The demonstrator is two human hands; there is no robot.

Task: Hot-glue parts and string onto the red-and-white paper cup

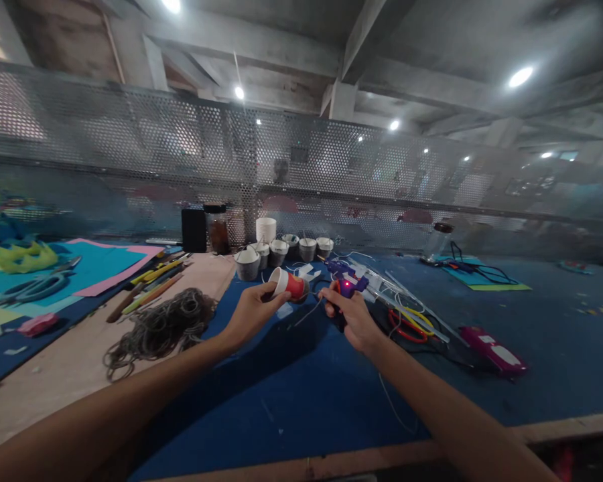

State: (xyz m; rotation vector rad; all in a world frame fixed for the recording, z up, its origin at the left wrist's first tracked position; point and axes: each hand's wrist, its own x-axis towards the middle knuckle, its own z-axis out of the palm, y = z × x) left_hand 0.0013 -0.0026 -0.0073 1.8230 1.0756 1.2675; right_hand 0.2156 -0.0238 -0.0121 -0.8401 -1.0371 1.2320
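Red paper cup [295, 286] lying on its side in the air over the middle of the blue tabletop [261, 418], mouth to the left, base to the right. Held at the mouth end by the left hand [255, 306], with thumb and fingers closed on the rim. Just to the right, the right hand [352, 313] wrapped around a purple hot-glue gun [346, 288] with a small red light glowing. Any contact between nozzle and cup too unclear to tell.

As for progress, apparently an early stage: grey winding at the base end only, with a loose strand of grey cord [309, 313] trailing from around there. Most of the red wall bare, so probably most of the covering left. On the far side, a group of grey-covered cups [248, 266], seemingly done or nearly so, with a stack of white paper cups [266, 229] among them, apparently untouched. To the left, on a pale board [65, 361], a tangled heap of grey cord [163, 325], plenty in reserve by the look of it.
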